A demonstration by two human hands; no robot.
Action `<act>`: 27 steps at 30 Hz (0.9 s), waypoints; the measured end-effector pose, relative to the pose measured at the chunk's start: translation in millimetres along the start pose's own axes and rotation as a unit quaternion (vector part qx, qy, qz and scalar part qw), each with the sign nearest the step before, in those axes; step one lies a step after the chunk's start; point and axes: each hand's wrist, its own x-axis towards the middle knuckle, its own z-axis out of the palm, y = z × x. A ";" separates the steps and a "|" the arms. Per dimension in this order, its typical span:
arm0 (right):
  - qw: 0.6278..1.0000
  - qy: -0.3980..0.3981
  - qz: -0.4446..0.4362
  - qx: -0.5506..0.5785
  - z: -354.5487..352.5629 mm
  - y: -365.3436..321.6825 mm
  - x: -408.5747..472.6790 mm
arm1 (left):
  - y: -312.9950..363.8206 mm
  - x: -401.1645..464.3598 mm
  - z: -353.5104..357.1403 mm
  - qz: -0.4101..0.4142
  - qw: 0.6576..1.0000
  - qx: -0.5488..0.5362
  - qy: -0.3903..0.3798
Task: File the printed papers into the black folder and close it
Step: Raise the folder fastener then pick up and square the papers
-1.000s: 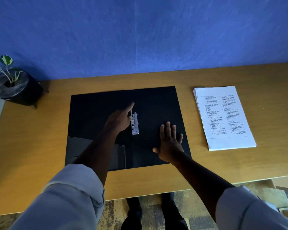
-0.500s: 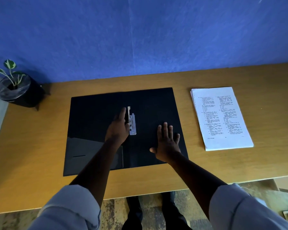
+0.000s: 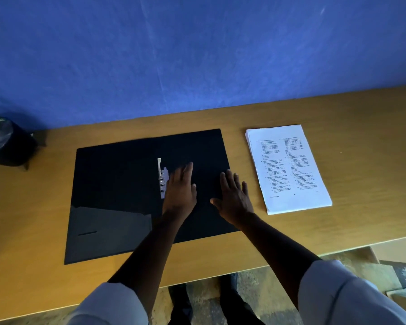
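The black folder (image 3: 117,184) lies open and flat on the wooden desk, with a metal clip (image 3: 162,178) along its spine, one prong raised. My left hand (image 3: 179,191) rests flat on the folder's right half, just right of the clip, fingers together and holding nothing. My right hand (image 3: 233,198) lies flat near the folder's right edge, fingers spread. The stack of printed papers (image 3: 288,167) sits on the desk to the right of the folder, untouched.
A dark pot with a small plant (image 3: 2,141) stands at the desk's far left against the blue wall (image 3: 197,55). The desk's front edge (image 3: 220,275) runs below my forearms. Cardboard (image 3: 396,252) lies on the floor at right.
My left hand has moved from the clip's left side across to its right, onto the folder's right half. The clip's prong now stands up. My right hand stays flat.
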 end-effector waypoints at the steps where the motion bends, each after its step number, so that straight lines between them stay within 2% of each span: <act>1: 1.000 0.007 0.007 -0.002 -4.3 8.1 1.2 | 7.8 3.2 2.8 0.005 1.000 -0.001 0.000; 8: 0.998 0.045 0.052 0.012 -35.9 71.1 5.6 | 64.2 18.6 28.7 0.025 0.998 -0.058 -0.013; 15: 0.990 0.060 0.124 0.026 -68.3 139.6 3.3 | 119.2 28.3 64.8 0.015 0.993 -0.096 -0.071; 19: 0.986 0.066 0.152 0.030 -80.7 170.8 3.2 | 145.0 36.1 80.6 -0.013 0.987 -0.116 -0.112; 27: 0.979 0.070 0.188 0.040 -97.5 207.6 4.0 | 176.2 46.5 97.4 -0.078 0.975 -0.162 -0.131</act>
